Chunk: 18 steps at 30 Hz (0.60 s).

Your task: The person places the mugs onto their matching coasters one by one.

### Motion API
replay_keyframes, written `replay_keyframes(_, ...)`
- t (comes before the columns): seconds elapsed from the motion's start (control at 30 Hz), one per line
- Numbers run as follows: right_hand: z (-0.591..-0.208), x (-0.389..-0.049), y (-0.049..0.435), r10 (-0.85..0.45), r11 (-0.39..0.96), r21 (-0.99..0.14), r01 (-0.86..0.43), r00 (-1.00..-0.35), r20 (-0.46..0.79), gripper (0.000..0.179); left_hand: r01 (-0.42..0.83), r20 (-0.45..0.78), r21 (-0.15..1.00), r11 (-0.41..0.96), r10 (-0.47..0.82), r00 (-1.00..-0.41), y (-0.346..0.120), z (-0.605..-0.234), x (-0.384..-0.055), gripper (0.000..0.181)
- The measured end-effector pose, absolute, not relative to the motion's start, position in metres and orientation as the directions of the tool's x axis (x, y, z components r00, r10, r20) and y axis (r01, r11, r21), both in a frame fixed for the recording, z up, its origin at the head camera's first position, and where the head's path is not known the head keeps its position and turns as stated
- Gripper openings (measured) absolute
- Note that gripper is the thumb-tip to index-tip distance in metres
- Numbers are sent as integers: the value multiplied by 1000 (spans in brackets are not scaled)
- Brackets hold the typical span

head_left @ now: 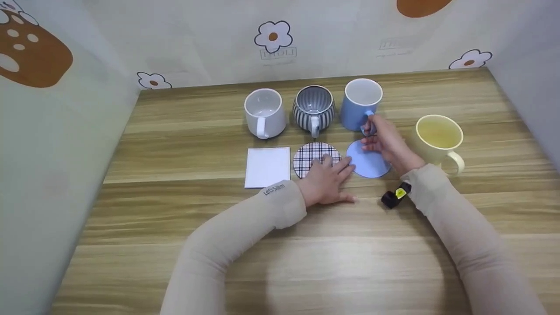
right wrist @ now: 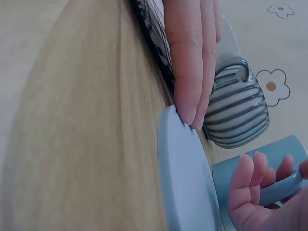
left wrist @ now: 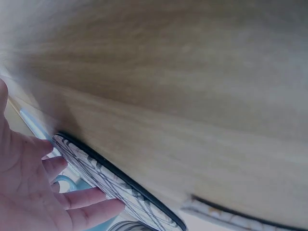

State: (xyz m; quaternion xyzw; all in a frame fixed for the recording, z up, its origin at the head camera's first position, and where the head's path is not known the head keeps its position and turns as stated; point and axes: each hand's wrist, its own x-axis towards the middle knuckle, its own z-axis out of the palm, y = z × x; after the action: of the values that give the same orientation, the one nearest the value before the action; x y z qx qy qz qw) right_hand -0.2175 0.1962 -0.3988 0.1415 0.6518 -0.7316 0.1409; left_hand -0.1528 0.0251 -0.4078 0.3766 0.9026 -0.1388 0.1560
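Note:
My right hand (head_left: 387, 142) holds the handle of a blue mug (head_left: 353, 114) that stands at the back. The right wrist view shows its fingers curled at the handle of that mug (right wrist: 228, 180). In front of the mug lies a round blue coaster (head_left: 372, 165). Fingers spread, my left hand (head_left: 326, 180) lies over the front of a round plaid coaster (head_left: 311, 153), its fingertips touching the blue coaster's left edge. The left wrist view shows the left palm (left wrist: 29, 192) and straight fingers beside the plaid coaster (left wrist: 130, 197).
A white mug (head_left: 272, 118) and a grey striped mug (head_left: 306, 116) stand left of the blue one. The yellow mug (head_left: 428, 148) is close by the right forearm. A square white coaster (head_left: 267, 167) lies left of the plaid one. Flower-patterned walls (head_left: 210, 48) border the wooden table (head_left: 166, 153).

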Motion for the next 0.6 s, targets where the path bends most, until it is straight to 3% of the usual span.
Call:
replay_keyframes(0.3,-400,-221,194,-62,-193,-885,423,-906,-419,42,715,-388,-126,688,629,-674,27,-407,-153,82)
replay_keyframes(0.6,-404,-222,189,21,-238,-877,417,-901,-434,45,705,-421,-133,696,605,-676,29,-406,-152,84)
